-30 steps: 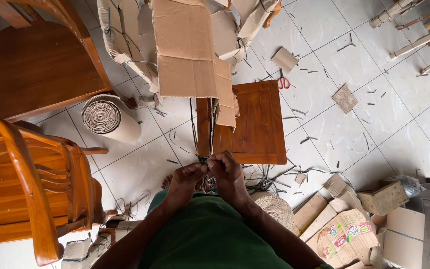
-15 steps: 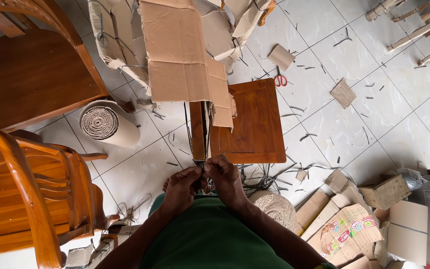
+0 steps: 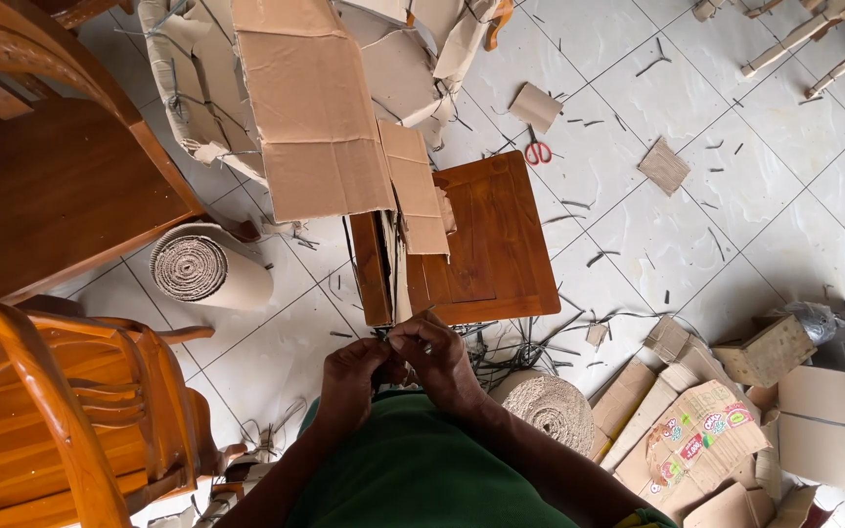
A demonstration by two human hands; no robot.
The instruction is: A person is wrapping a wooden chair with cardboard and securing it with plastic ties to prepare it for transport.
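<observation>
My left hand point(image 3: 352, 376) and my right hand point(image 3: 434, 354) meet close in front of my green shirt, fingers pinched together on the ends of a thin dark strap point(image 3: 388, 341). The strap runs up along the near edge of a brown wooden panel point(image 3: 486, 244) that lies on the tiled floor. A large cardboard sheet point(image 3: 310, 108) partly covers the panel's left side and the furniture behind it. How the strap ends sit between my fingertips is hidden.
Wooden chairs point(image 3: 41, 411) stand at the left. A corrugated cardboard roll point(image 3: 202, 266) lies beside them, another roll point(image 3: 545, 401) by my right arm. Red scissors point(image 3: 537, 150), cardboard scraps and strap offcuts litter the tiles. Flattened boxes point(image 3: 706, 430) pile up at bottom right.
My hands stay pinched together on the strap, with small finger movements. The view has shifted, so the panel and cardboard sit further left and lower in the frame.
</observation>
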